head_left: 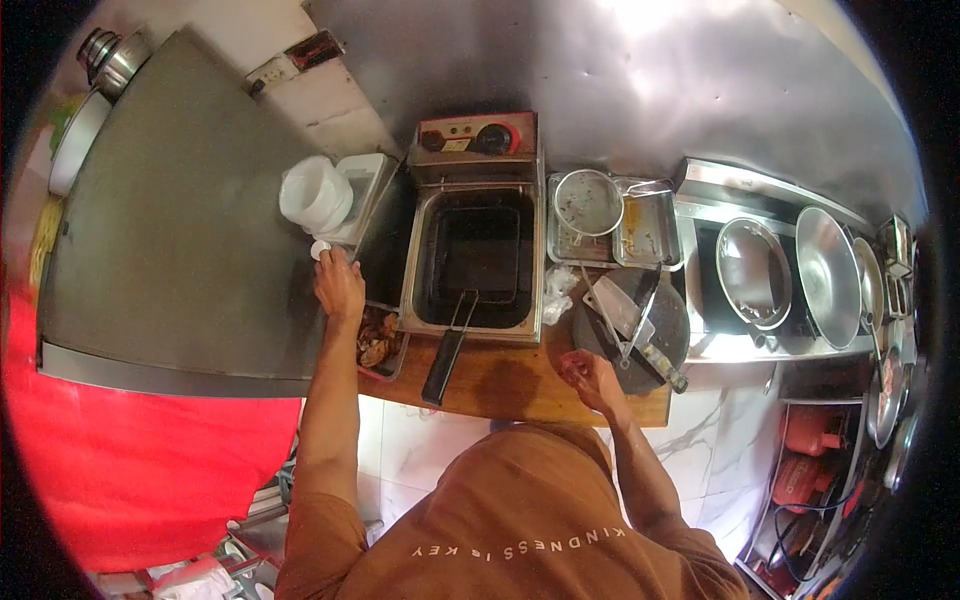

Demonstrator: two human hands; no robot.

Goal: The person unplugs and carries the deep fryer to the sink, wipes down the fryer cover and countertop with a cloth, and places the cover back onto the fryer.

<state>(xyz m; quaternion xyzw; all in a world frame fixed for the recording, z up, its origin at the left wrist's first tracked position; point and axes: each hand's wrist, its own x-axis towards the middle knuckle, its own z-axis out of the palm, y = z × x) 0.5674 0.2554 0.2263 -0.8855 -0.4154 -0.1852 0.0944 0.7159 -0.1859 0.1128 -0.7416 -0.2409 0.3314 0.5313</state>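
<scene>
My left hand (340, 285) reaches forward over the edge of the grey counter. Its fingertips close on a small white round object (320, 249), in front of a white kitchen scale (368, 190) bearing white plastic tubs (316, 196). My right hand (598, 386) is over the wooden board, its fingers curled around a reddish piece (574, 367) that looks like raw meat. Between the hands stands a deep fryer (408, 300) with dark oil. A frying basket sits in it, its black handle (443, 368) pointing towards me.
A metal tray of browned food pieces (379, 338) lies left of the fryer. On the right are a dark round board (668, 335) with a knife and tongs, a strainer (588, 202) on metal trays, and several pans (828, 275). Red cylinders (808, 430) stand low at right.
</scene>
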